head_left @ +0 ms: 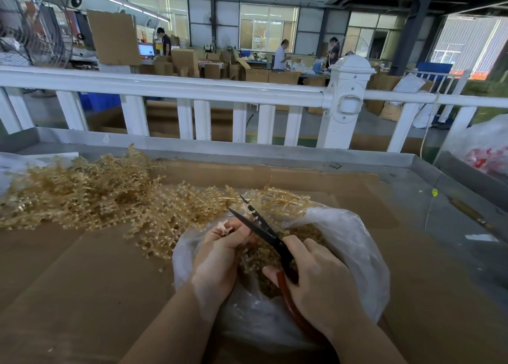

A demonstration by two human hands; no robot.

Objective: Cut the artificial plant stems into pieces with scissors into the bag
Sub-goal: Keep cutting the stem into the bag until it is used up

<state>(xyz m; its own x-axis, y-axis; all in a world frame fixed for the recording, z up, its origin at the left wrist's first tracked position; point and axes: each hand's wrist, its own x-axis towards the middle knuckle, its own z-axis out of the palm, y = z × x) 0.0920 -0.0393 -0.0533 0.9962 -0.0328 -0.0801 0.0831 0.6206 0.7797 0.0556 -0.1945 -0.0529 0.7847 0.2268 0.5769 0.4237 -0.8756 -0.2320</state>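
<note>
Gripping red-handled scissors, right hand spreads blades; left hand pinches knobbly translucent stem.

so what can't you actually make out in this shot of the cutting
Head view, the only one:
- Scissors handles: covered by the right hand.
- The stem in the left hand: mostly hidden by its fingers.
- Bag bottom: behind both hands.
- Pile of stems: cut off at the left edge.

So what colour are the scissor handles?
Reddish-brown handles, black blades, gripped by the right hand; head view.
</note>
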